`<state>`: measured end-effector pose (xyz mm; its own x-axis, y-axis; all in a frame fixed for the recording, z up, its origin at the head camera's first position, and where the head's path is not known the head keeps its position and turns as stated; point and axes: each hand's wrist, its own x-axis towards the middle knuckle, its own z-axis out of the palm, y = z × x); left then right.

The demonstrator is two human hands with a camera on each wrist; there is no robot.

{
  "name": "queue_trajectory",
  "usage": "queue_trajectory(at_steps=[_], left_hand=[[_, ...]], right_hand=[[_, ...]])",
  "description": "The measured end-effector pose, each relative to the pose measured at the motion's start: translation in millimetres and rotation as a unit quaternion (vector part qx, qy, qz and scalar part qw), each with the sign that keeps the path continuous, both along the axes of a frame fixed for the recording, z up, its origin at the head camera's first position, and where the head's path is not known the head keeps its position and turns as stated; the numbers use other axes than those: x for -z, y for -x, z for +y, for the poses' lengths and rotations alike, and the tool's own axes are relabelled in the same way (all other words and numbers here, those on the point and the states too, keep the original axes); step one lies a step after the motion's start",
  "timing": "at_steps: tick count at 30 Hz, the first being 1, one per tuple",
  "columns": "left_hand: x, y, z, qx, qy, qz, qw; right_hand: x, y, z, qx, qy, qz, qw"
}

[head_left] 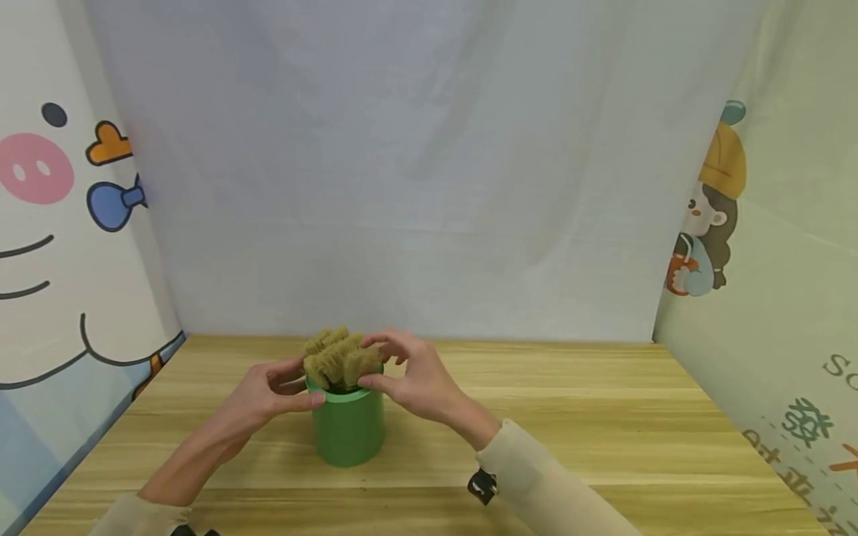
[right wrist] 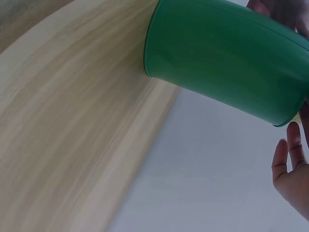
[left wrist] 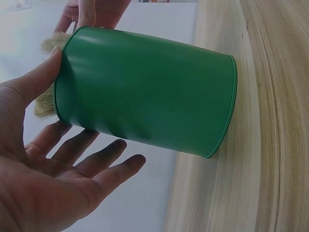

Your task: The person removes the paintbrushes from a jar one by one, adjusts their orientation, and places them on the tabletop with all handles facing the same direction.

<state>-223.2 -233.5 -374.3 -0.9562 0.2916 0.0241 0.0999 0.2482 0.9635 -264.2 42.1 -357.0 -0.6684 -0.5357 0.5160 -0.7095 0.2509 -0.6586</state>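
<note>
A green cylindrical can stands upright on the wooden table, with several tan fibrous rolls poking out of its top. My left hand holds the can at its rim, thumb at the front and fingers on the far left side. In the left wrist view, that hand's lower fingers spread loosely beside the can wall. At the right of the opening, my right hand pinches one tan roll between thumb and forefinger. The rolls' lower ends are hidden inside the can.
The wooden table reaches back to a pale grey cloth. Printed cartoon cloths hang at the left and right sides. Dark wrist straps show at the sleeves.
</note>
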Motion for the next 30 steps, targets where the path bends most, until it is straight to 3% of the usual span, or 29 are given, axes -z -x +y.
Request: queue_trajectory(at_steps=[12, 21, 30], left_hand=[[-1.3, -0.7, 0.4, -0.003, -0.006, 0.003, 1.0], [-1.3, -0.1, -0.3, -0.003, -0.014, -0.007, 0.9999], [-2.5, -0.2, -0.3, -0.003, -0.016, -0.016, 0.9997]], right_hand=[[-12.6, -0.5, -1.6, -0.012, 0.033, 0.013, 0.9993], [-25.3, 4.2, -1.4, -0.065, 0.075, 0.019, 0.9949], [-41.6, 7.0, 1.6, -0.079, 0.094, 0.03, 0.992]])
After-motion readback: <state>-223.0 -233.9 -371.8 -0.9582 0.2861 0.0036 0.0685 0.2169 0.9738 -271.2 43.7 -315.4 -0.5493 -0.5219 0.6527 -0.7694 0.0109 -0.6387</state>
